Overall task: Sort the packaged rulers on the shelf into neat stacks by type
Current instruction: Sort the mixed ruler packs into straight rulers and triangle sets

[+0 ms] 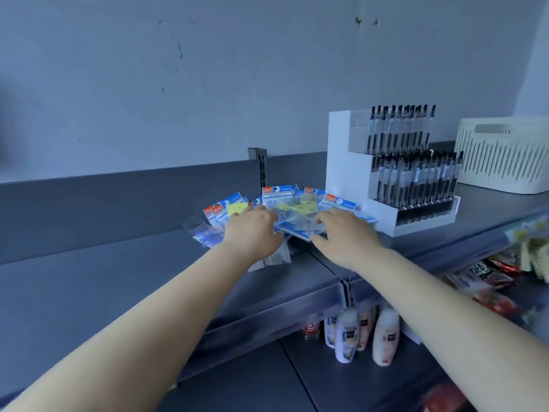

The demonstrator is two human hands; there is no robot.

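Both hands cover the middle of the ruler packages (297, 208), so the pile's count and types are unclear; print mostly blurred. Left hand (252, 230) lies palm-down on the packs, fingers loosely spread, gripping nothing visible. Right hand (346, 233): fingers curled onto a pack's edge; a true grasp, cannot tell. Packages fan out on the grey shelf (104, 278), header cards toward the wall, beside the pen display (395, 173)
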